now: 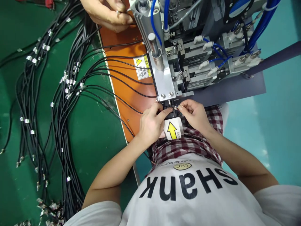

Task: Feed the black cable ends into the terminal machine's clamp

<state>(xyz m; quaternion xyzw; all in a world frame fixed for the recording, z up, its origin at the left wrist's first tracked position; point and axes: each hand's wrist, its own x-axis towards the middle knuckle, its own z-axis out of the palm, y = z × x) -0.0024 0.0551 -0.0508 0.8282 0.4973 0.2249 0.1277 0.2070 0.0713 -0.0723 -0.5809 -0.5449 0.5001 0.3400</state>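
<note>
Both of my hands meet at the near end of the machine's feed track (171, 115), just beyond a yellow arrow label (172, 129). My left hand (152, 121) is closed, its thumb and forefinger pressed down at the track. A black cable (127, 102) runs in under its fingers. From the right, my right hand (195, 113) pinches the small, thin wire ends (176, 107) between thumb and forefinger. What lies beneath the left fingers is partly hidden. Several more black cables enter the track's left side farther up.
Long bundles of black cables (68, 125) with silvery connectors lie on the green mat (101, 175) to the left. Another person's hand (108, 14) works at the top. Pneumatic cylinders (197, 51) and blue hoses fill the machine's right side. A metal post (157, 53) rises above the track.
</note>
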